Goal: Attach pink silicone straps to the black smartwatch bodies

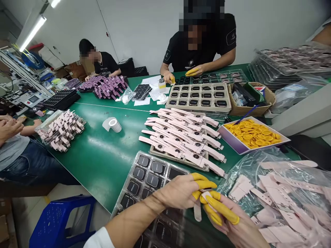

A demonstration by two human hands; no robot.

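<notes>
Yellow finger cots cover fingertips of both my hands. My left hand [181, 191] is closed on a small watch body, mostly hidden by the fingers. My right hand [224, 215] pinches a pale pink strap [197, 210] against it, and the two hands touch. Below my left forearm lies a clear plastic tray [139, 165] of square black watch faces. Just beyond, pink-strapped watches [178, 137] lie in rows on a beige tray. A clear bag [281, 199] of loose pink straps is at the right.
A box of yellow finger cots [253, 134] and a cardboard box [248, 106] stand at the right. A label roll [113, 124] lies mid-table. Two people work across the green table [103, 162]; another sits left, near a blue stool [59, 220].
</notes>
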